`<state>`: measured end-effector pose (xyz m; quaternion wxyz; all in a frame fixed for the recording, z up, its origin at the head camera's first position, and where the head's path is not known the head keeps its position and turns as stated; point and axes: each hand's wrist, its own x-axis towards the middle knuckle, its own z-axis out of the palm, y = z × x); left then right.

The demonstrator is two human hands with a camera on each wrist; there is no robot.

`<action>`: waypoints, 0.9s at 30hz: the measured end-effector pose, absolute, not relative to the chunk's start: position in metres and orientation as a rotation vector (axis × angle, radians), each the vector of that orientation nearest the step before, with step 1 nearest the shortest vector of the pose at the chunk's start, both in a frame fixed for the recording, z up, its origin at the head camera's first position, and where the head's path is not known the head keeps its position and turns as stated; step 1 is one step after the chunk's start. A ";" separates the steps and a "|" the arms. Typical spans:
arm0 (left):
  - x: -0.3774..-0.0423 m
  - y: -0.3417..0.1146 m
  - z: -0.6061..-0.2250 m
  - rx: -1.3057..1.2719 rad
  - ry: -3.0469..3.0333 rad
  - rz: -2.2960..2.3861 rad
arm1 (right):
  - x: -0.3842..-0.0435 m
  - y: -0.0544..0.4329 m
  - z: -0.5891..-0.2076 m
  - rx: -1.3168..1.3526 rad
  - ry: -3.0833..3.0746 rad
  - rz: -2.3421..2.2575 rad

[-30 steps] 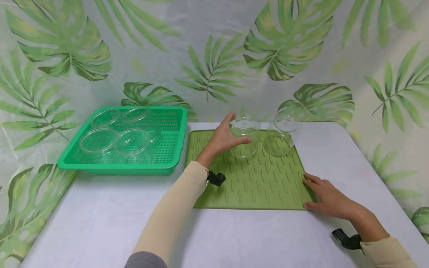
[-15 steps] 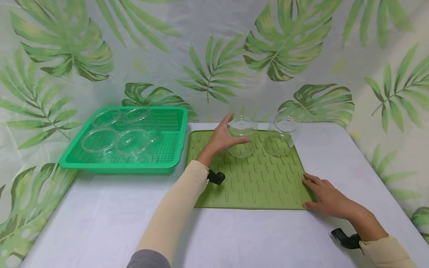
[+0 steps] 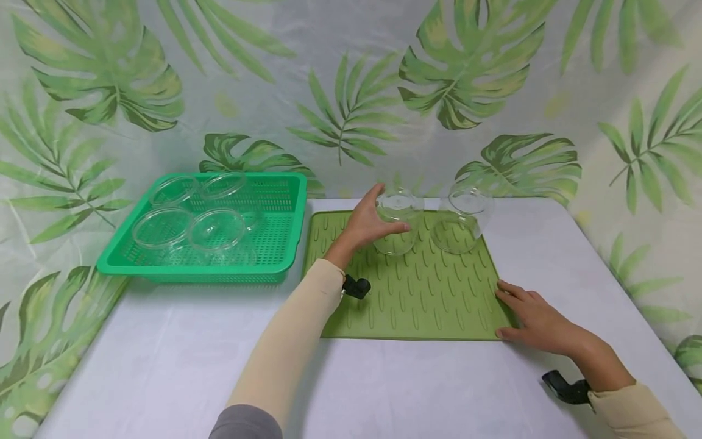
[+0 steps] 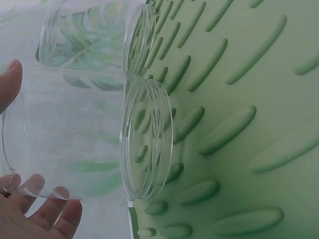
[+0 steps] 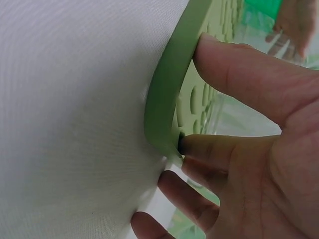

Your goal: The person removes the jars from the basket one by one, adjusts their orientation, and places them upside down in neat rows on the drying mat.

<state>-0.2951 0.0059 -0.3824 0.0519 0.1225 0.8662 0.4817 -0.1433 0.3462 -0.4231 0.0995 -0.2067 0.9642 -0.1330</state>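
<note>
An upside-down clear cup (image 3: 398, 228) stands toward the back of the green ribbed mat (image 3: 417, 305). My left hand (image 3: 366, 224) holds it from the left, thumb on the near side and fingers round the far side. In the left wrist view the cup's rim (image 4: 149, 139) meets the mat. A second clear cup (image 3: 463, 222) is close by on the right, also rim down. My right hand (image 3: 540, 320) rests at the mat's right edge with its fingers extended; in the right wrist view the thumb (image 5: 234, 69) touches the mat's border.
A green perforated basket (image 3: 274, 271) sits on the left of the white-covered table (image 3: 417, 390), with several clear cups or dishes (image 3: 216, 230) inside, round openings upward. A leaf-patterned cloth (image 3: 345, 85) hangs behind the table.
</note>
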 end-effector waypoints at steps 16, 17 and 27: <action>-0.297 0.007 -0.388 0.379 2.630 1.459 | -0.145 0.347 -0.423 -0.611 2.829 -0.443; -0.297 0.007 -0.388 0.382 2.629 1.458 | -0.145 0.347 -0.423 -0.611 2.831 -0.444; -0.298 0.005 -0.393 0.397 2.554 1.558 | -0.144 0.348 -0.424 -0.585 2.820 -0.470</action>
